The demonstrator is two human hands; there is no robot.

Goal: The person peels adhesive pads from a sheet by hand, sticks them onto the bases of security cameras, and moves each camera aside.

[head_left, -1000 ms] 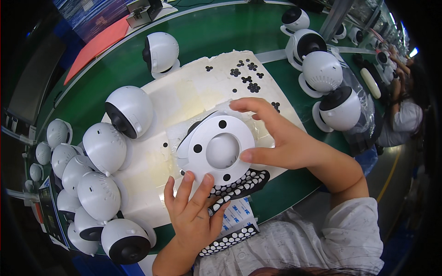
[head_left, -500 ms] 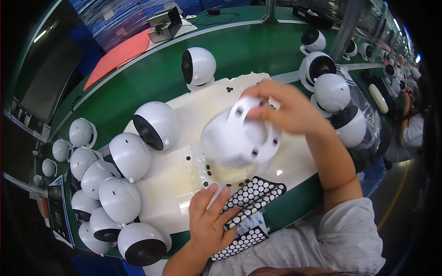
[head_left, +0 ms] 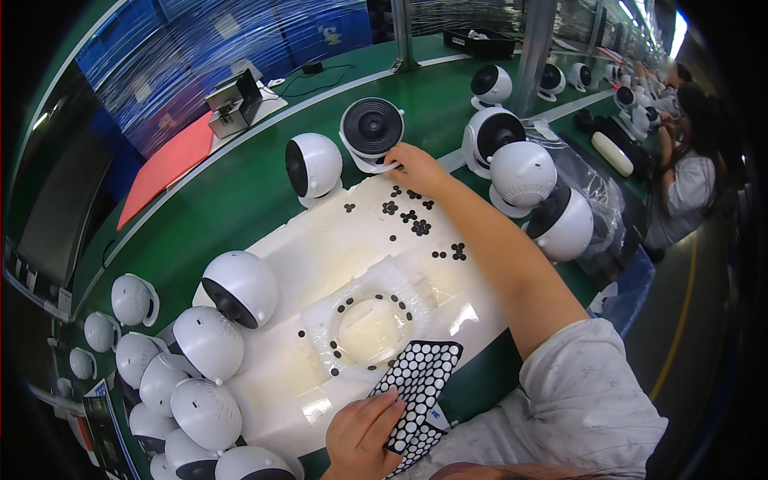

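My right hand (head_left: pixel 414 168) reaches to the far side of the board, its fingers closed on the base rim of a white round device with a ridged black face (head_left: pixel 373 128). This device stands upright on its foot, beside another white ball-shaped device (head_left: pixel 314 166). In the near middle, my left hand (head_left: pixel 364 436) grips a folded black sheet with rows of white round dots (head_left: pixel 424 370). A ring of small black pads (head_left: pixel 335 346) lies around a round opening in a translucent piece (head_left: pixel 320 320) on the cream board (head_left: pixel 272 376). More black pads (head_left: pixel 420 228) lie in clusters near my right forearm.
Several white ball devices (head_left: pixel 210 344) crowd the left side; more (head_left: pixel 524 172) stand at the right by clear plastic wrap (head_left: pixel 588 188). A metal box (head_left: pixel 232 104) and a red sheet (head_left: pixel 168 164) lie behind. A co-worker (head_left: pixel 688 172) sits at far right.
My right hand has carried the white device from above the board to the far edge and turned it upright. The pad ring is uncovered. My left hand stays at the dotted sheet.
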